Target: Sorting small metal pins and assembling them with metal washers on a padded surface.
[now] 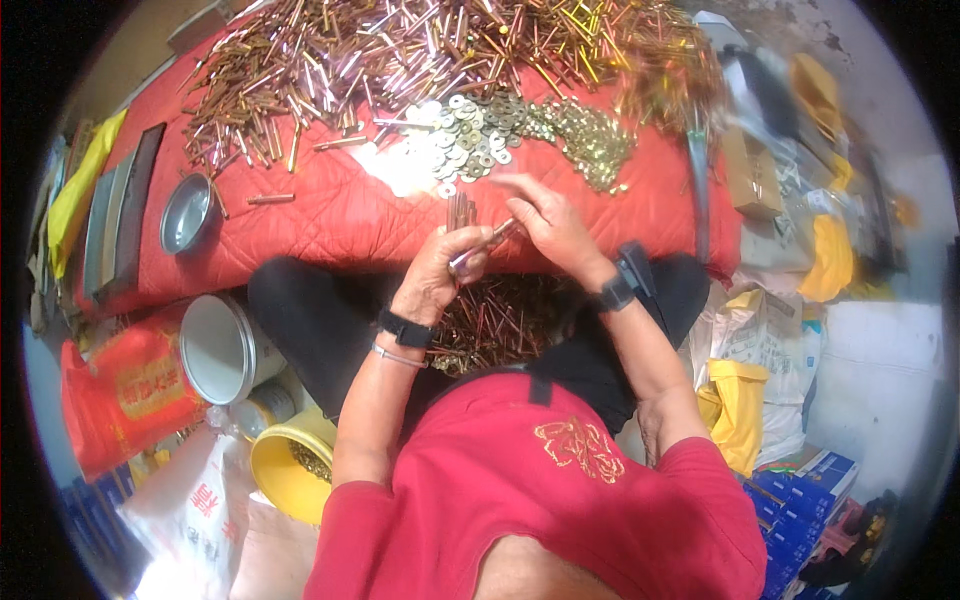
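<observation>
My left hand point(455, 258) is closed around a small bunch of slim metal bolts point(462, 212), which stand up above the fist. One more bolt point(488, 244) slants from that hand toward my right hand point(548, 228). The thumb and fingers of the right hand meet at this bolt's upper end, and its forefinger reaches out, blurred. Just beyond the hands, flat silvery washers point(475, 135) lie in a pile on the red quilted cover point(340, 215). Small gold nuts point(590, 145) are heaped to their right.
A big heap of copper-coloured bolts point(370, 60) covers the far side. More bolts point(495, 320) lie between my legs. At left stand a metal bowl point(187, 215), a white bucket point(215, 350) and a yellow bucket point(285, 450). Blue boxes point(805, 505) are stacked at lower right.
</observation>
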Demonstrator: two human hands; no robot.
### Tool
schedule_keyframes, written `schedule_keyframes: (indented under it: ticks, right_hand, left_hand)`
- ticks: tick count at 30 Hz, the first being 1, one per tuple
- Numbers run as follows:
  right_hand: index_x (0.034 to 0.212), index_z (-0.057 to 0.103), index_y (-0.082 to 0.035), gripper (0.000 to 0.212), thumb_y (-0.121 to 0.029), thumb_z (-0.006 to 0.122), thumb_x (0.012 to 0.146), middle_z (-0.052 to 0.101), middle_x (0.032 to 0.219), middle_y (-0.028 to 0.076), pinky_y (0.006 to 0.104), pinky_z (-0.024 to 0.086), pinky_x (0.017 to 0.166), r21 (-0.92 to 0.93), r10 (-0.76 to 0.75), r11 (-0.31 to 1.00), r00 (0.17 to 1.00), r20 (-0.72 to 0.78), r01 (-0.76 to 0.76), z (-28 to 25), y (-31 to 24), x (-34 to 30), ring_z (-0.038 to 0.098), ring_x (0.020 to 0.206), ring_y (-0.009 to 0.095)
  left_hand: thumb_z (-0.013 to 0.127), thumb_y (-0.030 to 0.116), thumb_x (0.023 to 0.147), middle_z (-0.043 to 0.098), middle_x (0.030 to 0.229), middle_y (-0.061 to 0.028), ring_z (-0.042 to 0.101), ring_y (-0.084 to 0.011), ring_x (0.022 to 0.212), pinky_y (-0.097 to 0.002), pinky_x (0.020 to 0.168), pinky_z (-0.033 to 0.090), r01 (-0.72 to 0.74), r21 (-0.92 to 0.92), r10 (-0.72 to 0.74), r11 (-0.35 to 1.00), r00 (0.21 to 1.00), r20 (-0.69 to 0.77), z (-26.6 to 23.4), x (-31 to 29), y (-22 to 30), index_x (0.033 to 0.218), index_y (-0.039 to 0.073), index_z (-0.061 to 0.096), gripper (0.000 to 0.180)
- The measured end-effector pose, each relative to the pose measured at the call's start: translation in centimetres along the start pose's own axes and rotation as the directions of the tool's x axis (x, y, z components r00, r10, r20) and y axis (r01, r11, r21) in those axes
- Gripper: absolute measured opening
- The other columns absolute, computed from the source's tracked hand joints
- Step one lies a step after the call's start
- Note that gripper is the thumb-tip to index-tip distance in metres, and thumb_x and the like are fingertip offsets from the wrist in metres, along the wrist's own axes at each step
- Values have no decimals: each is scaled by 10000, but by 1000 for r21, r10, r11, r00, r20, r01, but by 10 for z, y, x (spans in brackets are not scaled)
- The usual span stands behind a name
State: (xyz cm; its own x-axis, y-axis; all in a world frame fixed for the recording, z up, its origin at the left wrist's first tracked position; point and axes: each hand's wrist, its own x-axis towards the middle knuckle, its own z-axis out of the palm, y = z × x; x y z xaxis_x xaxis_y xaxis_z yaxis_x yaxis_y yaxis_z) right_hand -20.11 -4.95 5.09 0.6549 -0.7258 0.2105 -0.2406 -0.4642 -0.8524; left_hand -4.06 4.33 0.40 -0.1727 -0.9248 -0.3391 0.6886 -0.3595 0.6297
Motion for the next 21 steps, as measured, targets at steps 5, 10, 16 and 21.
schedule_keyframes:
  ticks: [5,10,16,21]
  right_hand:
    - [1144,582,-66,253,-157,537,913,643,923,136,315,488,718,55,108,993,994,12,-108,-5,3,5,639,801,232]
    - [1134,592,-59,239,-180,528,938,640,830,64,288,484,673,303,108,941,983,147,-149,-10,20,10,606,736,135]
    - [993,625,-17,204,-174,558,882,649,834,144,377,487,719,-292,-58,956,957,-285,-29,-46,66,72,628,791,275]
    - [946,582,-21,167,-136,574,825,599,897,185,448,491,763,-710,-297,702,883,-364,-57,-64,133,150,593,859,380]
  left_hand:
    - [624,196,860,442,541,56,351,-40,411,-196,374,232,5,-36,-7,999,997,-76,4,0,6,863,7,607,190]
    - [666,167,823,439,569,73,374,-14,467,-184,430,280,-11,434,18,901,1000,-12,25,-14,20,829,43,624,131]
    - [709,201,823,492,646,66,406,-24,521,-195,456,302,-303,595,401,744,915,-35,10,4,21,848,94,586,164]
    - [641,232,883,549,776,8,467,-59,603,-187,498,373,-157,18,158,987,969,-189,2,10,34,984,59,576,210]
